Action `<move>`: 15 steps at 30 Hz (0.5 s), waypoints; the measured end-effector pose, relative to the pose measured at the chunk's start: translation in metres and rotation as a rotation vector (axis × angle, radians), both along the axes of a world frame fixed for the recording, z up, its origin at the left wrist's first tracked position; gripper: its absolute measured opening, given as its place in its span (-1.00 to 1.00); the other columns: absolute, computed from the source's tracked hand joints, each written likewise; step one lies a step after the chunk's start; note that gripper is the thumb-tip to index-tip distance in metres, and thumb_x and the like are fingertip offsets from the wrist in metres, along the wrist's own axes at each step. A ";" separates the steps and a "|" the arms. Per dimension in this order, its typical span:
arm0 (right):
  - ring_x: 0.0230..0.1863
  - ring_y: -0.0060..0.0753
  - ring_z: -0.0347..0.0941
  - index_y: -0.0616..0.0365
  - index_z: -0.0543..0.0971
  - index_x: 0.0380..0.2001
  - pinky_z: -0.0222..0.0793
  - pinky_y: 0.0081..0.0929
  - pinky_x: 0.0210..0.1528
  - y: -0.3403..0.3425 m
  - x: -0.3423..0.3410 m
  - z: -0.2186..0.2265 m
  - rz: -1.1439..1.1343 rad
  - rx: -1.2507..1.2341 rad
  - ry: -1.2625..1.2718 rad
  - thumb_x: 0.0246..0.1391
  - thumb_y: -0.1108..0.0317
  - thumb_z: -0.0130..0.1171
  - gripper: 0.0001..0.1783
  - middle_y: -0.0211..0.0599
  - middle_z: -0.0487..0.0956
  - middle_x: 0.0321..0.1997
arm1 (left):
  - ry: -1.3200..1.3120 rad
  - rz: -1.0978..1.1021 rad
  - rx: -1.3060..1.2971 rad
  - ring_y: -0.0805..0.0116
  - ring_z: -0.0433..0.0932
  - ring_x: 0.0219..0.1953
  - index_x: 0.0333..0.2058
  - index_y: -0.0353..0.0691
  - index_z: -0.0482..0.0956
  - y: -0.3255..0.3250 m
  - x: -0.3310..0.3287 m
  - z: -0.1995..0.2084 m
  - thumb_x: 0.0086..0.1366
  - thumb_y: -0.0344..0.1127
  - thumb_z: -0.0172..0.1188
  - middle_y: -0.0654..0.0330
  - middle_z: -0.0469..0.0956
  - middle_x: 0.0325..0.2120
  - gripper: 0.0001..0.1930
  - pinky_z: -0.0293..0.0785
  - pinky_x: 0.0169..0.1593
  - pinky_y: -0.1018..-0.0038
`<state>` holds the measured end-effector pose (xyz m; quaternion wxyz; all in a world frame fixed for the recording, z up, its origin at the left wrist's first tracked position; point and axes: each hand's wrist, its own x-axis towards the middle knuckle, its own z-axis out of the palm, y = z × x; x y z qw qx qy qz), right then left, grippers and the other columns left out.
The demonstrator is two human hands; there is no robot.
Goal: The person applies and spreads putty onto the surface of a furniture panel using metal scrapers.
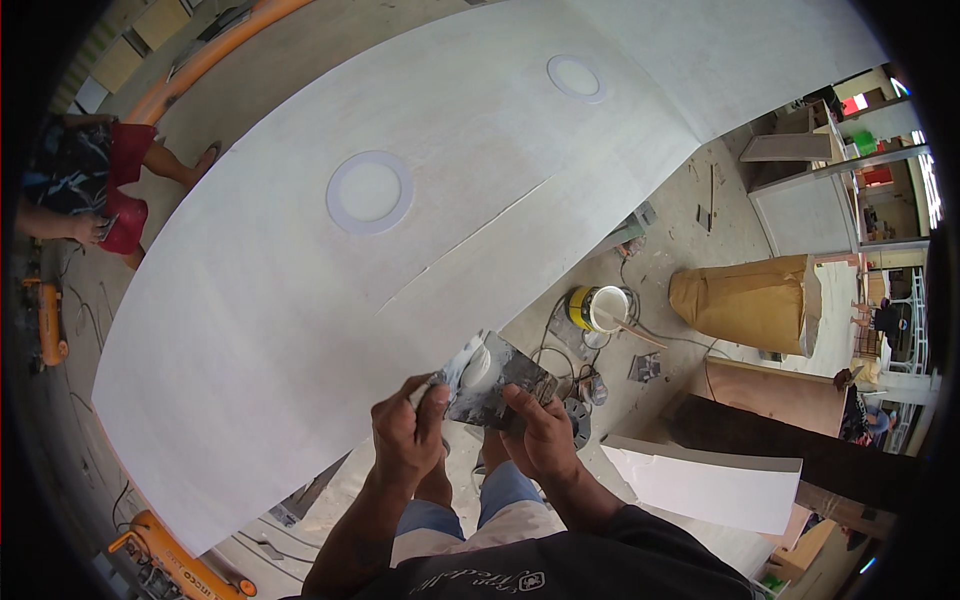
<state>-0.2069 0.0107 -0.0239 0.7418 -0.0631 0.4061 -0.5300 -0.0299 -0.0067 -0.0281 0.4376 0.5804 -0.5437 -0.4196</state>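
Note:
In front of my body my right hand (540, 435) grips a dark, smeared flat putty board (500, 400), thumb on top. A lump of white putty (478, 368) sits on its left part. My left hand (408, 420) is closed round a pale putty knife (447, 374), its blade against the putty and the board's left edge. Both hands are just off the near edge of a large white curved panel (260, 320). Set in the panel are two round white rings (400, 195), (575, 79). A thin raised line (465, 240) runs slantwise between them and the near edge.
Right of the panel, a putty bucket (608, 308) with a stick stands on the floor among cables. Beyond it is a big brown paper sack (745, 300). A white board (705, 485) lies at lower right. Orange machine (175, 560) at lower left; another person (85, 190) at far left.

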 end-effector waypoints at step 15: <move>0.06 0.04 0.40 0.13 0.43 0.18 0.30 -0.14 0.10 -0.214 -0.181 -0.083 0.383 -0.720 2.190 0.15 0.46 -0.02 -0.52 -0.01 0.48 0.10 | -0.041 0.120 0.374 0.28 0.58 -0.55 -0.29 -0.39 0.59 0.045 -0.047 -0.042 0.43 -0.24 0.05 0.00 0.60 -0.58 -0.71 0.44 -0.42 0.38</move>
